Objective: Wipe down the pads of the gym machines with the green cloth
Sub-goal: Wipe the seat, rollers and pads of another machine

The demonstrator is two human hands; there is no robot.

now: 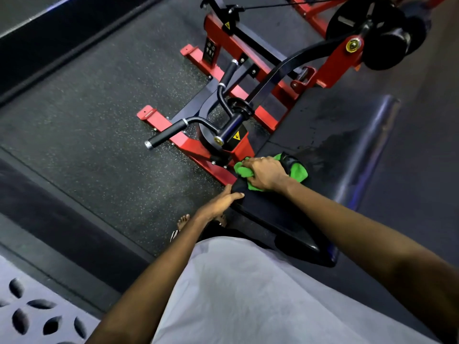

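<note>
right hand (267, 173) closed on bunched green cloth (299, 171), pressed on bench pad (320, 135) near end | pad's unwiped length runs away up-right | left hand (221, 201) open, flat on pad edge; empty

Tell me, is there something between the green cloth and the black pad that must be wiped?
Nothing visible. The right hand presses the green cloth directly onto the black pad; the left hand rests on the pad's near edge.

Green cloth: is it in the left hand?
No. The right hand presses the green cloth onto the black pad; the left hand rests bare on the pad's edge.
</note>
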